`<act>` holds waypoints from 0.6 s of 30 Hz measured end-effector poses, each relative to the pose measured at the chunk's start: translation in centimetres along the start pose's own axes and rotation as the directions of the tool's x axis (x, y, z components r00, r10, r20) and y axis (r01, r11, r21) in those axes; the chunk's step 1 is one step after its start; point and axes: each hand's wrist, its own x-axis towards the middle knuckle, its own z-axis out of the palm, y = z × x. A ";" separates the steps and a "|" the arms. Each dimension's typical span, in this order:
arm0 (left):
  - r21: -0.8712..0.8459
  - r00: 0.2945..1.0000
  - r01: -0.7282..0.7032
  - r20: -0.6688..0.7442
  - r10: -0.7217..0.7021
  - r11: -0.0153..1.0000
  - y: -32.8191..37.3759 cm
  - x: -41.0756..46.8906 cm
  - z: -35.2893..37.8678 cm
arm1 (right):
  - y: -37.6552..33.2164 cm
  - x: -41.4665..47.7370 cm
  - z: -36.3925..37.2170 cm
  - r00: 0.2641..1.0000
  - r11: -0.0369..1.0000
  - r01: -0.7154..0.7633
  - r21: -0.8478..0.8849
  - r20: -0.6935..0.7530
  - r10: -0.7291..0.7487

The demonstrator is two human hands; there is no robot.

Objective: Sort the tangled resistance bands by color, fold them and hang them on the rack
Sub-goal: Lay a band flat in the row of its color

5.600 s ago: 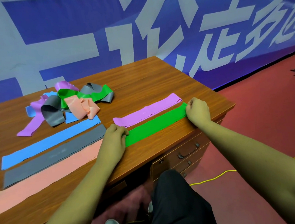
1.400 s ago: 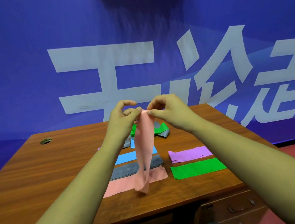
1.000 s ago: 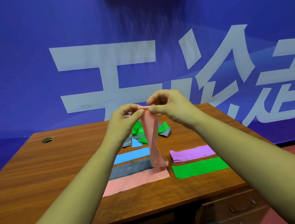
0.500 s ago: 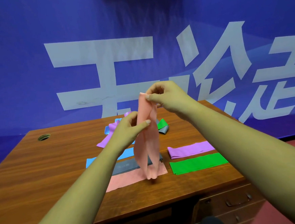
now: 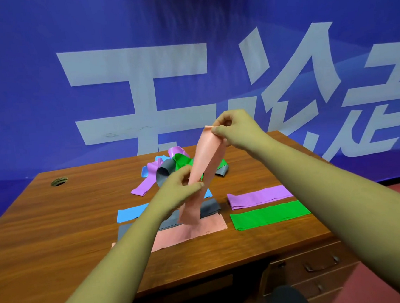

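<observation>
I hold a salmon-pink band (image 5: pixel 205 165) up above the wooden desk (image 5: pixel 57 234). My right hand (image 5: pixel 235 129) pinches its top end, and my left hand (image 5: pixel 176 194) pinches it lower down, near the middle. Its loose lower end hangs just over a second pink band (image 5: pixel 195 231) that lies flat. Laid out flat beside that one are a grey band (image 5: pixel 208 209), a blue band (image 5: pixel 129 213), a purple band (image 5: pixel 260 195) and a green band (image 5: pixel 268 215). A tangled pile of bands (image 5: pixel 171 166) sits behind, partly hidden by the held band.
A blue banner (image 5: pixel 187 68) with large white characters stands right behind the desk. The desk has a round cable hole (image 5: pixel 59 181) at the back left and drawers (image 5: pixel 311 269) at the front right. Red floor shows at the right. No rack is in view.
My left hand has slid down the pink band from its top end towards the middle. My right hand keeps the top end and has moved a little right, so the band slants.
</observation>
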 end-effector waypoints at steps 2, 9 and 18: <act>-0.276 0.994 0.091 0.091 -0.068 0.957 -0.1 -0.3 -0.2 | 0.4 0.0 -0.1 1.000 1.000 -0.018 -0.001 0.014 0.018; -0.409 0.965 0.190 0.244 -0.094 0.892 -2.0 -0.5 -0.4 | 1.2 0.1 0.0 0.999 0.998 -0.031 0.058 0.034 0.029; 0.305 0.931 0.112 0.302 -0.207 0.946 -4.5 -1.0 -1.1 | 1.0 0.5 -0.3 0.999 0.996 -0.026 0.089 -0.044 0.030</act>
